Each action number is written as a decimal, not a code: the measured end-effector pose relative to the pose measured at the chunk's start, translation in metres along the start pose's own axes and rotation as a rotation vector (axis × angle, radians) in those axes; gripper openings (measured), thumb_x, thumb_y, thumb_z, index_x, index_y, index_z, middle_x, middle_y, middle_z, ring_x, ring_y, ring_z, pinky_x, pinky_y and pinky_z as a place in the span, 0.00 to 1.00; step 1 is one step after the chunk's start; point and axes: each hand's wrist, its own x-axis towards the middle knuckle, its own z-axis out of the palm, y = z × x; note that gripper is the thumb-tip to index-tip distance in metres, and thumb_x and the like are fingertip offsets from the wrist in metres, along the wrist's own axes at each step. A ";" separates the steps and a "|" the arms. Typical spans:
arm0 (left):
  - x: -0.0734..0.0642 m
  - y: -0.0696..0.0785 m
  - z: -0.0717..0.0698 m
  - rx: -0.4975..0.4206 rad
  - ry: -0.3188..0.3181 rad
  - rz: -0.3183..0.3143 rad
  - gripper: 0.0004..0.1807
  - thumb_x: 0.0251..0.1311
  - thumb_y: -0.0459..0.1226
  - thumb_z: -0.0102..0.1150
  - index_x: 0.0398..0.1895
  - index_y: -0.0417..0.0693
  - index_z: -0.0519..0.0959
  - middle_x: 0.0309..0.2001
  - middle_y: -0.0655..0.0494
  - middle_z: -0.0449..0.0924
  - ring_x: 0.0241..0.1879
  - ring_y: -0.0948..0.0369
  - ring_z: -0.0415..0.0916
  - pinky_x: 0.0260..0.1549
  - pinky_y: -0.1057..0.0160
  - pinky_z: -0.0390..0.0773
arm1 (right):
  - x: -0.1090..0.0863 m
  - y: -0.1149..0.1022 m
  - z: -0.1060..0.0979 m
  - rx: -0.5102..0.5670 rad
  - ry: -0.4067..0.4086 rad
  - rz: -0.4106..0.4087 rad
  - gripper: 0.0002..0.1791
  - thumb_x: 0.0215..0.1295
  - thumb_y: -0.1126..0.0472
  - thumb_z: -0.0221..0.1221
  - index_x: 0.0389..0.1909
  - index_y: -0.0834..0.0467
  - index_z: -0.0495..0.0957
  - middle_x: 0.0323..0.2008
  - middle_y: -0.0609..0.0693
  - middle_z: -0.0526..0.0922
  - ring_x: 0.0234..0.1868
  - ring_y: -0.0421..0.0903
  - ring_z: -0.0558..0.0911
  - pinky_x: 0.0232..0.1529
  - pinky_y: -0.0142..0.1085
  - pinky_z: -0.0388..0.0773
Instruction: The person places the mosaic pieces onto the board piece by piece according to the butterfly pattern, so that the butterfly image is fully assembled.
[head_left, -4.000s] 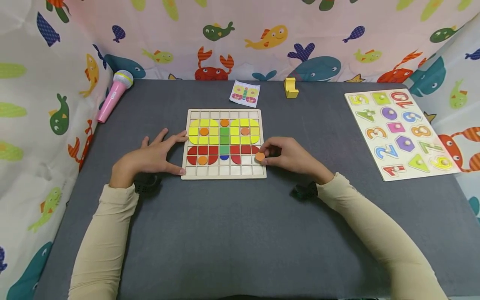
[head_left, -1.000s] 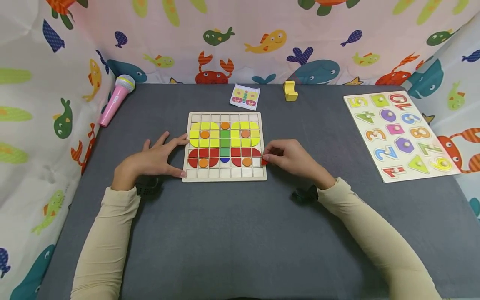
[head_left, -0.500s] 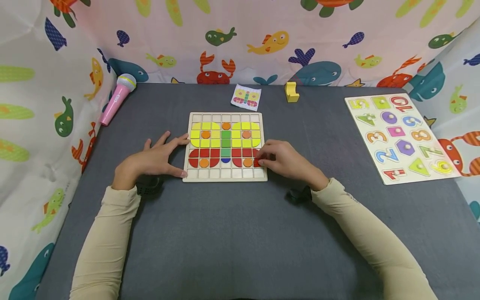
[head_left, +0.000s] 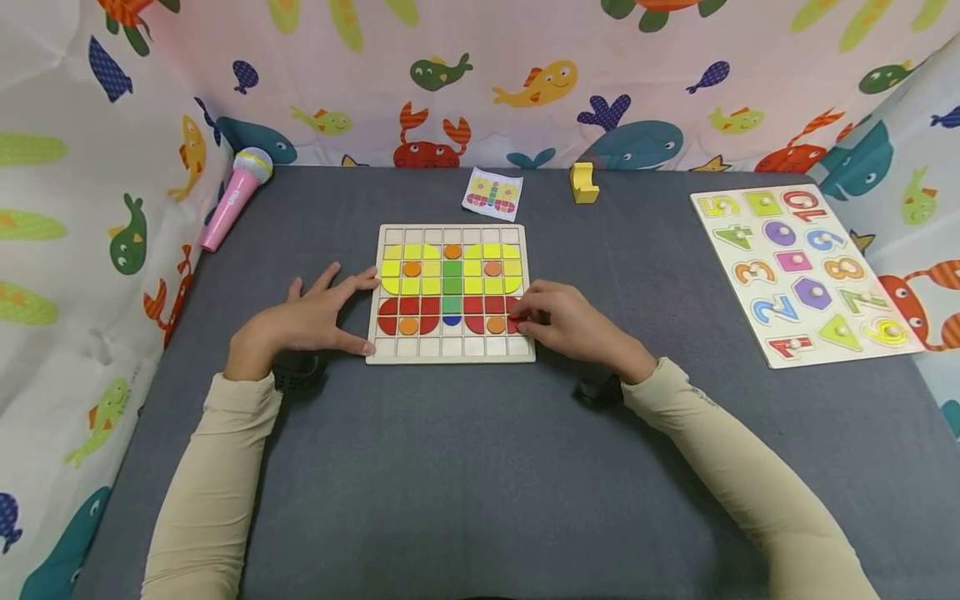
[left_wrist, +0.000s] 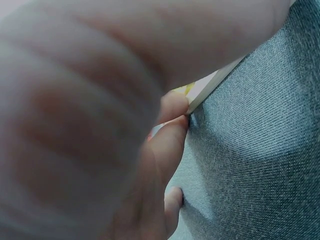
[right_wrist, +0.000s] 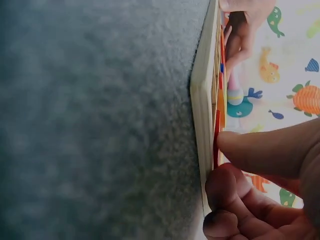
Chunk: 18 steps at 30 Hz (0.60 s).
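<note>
A wooden grid board (head_left: pixel 450 360) lies on the grey table, its cells filled with yellow, red, green, orange and blue tiles in a butterfly shape. My left hand (head_left: pixel 300 319) rests at its left edge, fingers spread, with thumb and fingertips touching the rim. At the right edge my right hand (head_left: pixel 572 323) pinches a small red tile (right_wrist: pixel 216 142) over the lower right red group. In the right wrist view the thumb lies on this tile, while the other fingers curl at the board's side. Part of the tile is hidden by the fingers.
Behind the board lies a small picture card (head_left: pixel 492 195) showing the same butterfly. A yellow block (head_left: pixel 583 183) stands to its right. A pink toy microphone (head_left: pixel 232 200) lies at the back left, and a number-and-shape puzzle board (head_left: pixel 806 275) at the right. Patterned cloth (head_left: pixel 337 75) surrounds the table.
The right hand earlier held an orange round tile, which now sits in the lower right red group. It then brought a red tile leftward from the edge onto the board. The left hand stayed put.
</note>
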 end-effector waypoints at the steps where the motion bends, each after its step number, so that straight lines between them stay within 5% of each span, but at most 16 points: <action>1: 0.000 0.000 -0.001 0.001 -0.001 0.000 0.63 0.53 0.64 0.78 0.87 0.58 0.53 0.88 0.48 0.37 0.84 0.39 0.20 0.70 0.24 0.20 | -0.001 0.001 0.000 0.003 0.006 0.005 0.08 0.68 0.71 0.70 0.46 0.62 0.89 0.40 0.51 0.83 0.36 0.46 0.78 0.36 0.40 0.75; 7: -0.002 0.005 -0.004 0.024 -0.023 -0.019 0.63 0.57 0.60 0.78 0.88 0.55 0.50 0.88 0.43 0.36 0.83 0.37 0.19 0.69 0.23 0.19 | 0.002 -0.002 0.001 0.062 0.045 0.013 0.05 0.68 0.69 0.71 0.43 0.61 0.88 0.37 0.48 0.81 0.35 0.45 0.76 0.34 0.39 0.73; 18: 0.002 0.010 -0.002 0.011 -0.023 -0.001 0.63 0.55 0.60 0.79 0.88 0.56 0.50 0.88 0.43 0.36 0.83 0.37 0.19 0.69 0.23 0.19 | 0.003 -0.008 0.004 0.066 -0.007 0.026 0.04 0.69 0.67 0.71 0.43 0.61 0.90 0.39 0.48 0.84 0.38 0.45 0.77 0.35 0.38 0.75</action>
